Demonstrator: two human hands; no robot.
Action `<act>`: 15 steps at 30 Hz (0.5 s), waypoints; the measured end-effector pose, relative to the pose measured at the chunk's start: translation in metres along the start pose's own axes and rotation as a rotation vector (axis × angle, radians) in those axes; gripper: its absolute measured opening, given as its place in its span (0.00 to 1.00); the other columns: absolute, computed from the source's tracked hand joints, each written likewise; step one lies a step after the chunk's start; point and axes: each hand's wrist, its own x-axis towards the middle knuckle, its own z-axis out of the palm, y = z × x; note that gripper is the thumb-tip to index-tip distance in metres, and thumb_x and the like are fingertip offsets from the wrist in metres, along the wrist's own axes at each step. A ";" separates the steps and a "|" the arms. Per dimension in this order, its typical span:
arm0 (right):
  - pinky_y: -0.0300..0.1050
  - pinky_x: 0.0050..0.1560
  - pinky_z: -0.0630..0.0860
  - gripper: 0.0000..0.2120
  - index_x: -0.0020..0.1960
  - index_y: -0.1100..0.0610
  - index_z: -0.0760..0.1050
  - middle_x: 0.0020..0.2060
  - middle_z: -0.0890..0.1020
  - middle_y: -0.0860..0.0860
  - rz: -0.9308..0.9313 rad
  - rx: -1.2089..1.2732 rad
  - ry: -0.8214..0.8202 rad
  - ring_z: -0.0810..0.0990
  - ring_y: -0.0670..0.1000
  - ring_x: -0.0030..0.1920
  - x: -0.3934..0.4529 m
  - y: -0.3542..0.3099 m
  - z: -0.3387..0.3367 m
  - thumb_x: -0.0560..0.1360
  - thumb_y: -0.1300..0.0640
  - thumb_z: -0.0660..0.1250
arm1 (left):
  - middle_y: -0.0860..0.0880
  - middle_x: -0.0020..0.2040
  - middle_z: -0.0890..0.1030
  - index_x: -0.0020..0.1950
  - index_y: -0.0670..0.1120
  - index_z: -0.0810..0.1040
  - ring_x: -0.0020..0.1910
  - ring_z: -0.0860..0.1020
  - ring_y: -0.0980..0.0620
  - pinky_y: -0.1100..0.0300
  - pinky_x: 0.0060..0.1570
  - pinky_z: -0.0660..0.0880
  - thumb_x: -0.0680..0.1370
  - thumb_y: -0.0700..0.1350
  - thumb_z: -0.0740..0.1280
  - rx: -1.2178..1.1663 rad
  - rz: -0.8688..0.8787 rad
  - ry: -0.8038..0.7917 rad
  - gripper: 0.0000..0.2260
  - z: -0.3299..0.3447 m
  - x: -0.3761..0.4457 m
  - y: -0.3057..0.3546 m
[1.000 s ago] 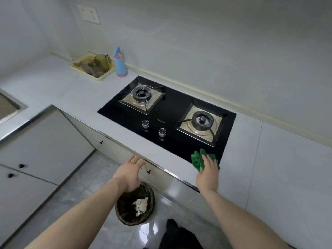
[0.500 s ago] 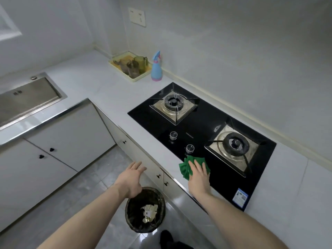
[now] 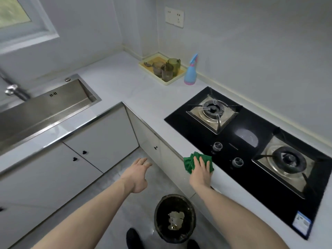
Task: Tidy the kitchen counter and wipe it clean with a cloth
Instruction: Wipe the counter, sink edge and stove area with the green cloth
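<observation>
Two hands reach out over the floor and the front lip of the surface (image 3: 125, 83). Nearest of all, below them, a black waste bin (image 3: 175, 218) with scraps of paper in it stands on the floor tiles, just in front of the cabinet doors. The left hand (image 3: 137, 174) hangs in the air over the floor, fingers loosely spread and holding nothing. The right hand (image 3: 201, 172) lies flat with straight fingers pressing a crumpled green cloth (image 3: 188, 162) onto the pale strip of surface at the front left corner of the black gas hob (image 3: 251, 159), just beside the nearer control knob (image 3: 237, 161).

What matters for the next stroke, by my judgement, is that the unwiped stretch runs away from that hand to the left and onward: the long pale run of surface leads past the hob toward the corner, so the right hand, already on the cloth, is the one placed to sweep it (the left is free but well off the surface). Farther back along that run stand a blue and pink spray bottle (image 3: 190, 73) and, just beside it, a yellow tray (image 3: 149, 59) of tinted glass cups. A steel sink (image 3: 45, 108) lies on the left arm of the surface.
</observation>
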 end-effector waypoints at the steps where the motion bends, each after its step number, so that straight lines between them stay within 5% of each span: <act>1: 0.63 0.78 0.51 0.35 0.82 0.47 0.52 0.81 0.53 0.48 0.027 0.012 0.016 0.45 0.60 0.81 0.002 -0.011 0.003 0.80 0.60 0.64 | 0.50 0.83 0.50 0.81 0.52 0.57 0.82 0.47 0.48 0.55 0.78 0.56 0.73 0.38 0.61 0.015 0.004 -0.002 0.37 -0.006 0.001 -0.015; 10: 0.66 0.77 0.54 0.32 0.81 0.47 0.52 0.81 0.52 0.49 0.213 0.048 0.016 0.47 0.61 0.81 0.026 -0.057 0.015 0.82 0.59 0.59 | 0.50 0.83 0.51 0.81 0.53 0.57 0.82 0.49 0.47 0.51 0.77 0.60 0.74 0.41 0.62 0.080 -0.068 -0.035 0.36 -0.057 0.009 -0.154; 15: 0.64 0.77 0.57 0.31 0.81 0.46 0.51 0.81 0.53 0.49 0.140 0.002 -0.012 0.48 0.61 0.80 0.051 -0.094 0.017 0.82 0.58 0.59 | 0.50 0.83 0.52 0.81 0.54 0.58 0.81 0.52 0.46 0.51 0.77 0.61 0.75 0.45 0.65 0.080 -0.064 -0.006 0.35 -0.076 0.029 -0.192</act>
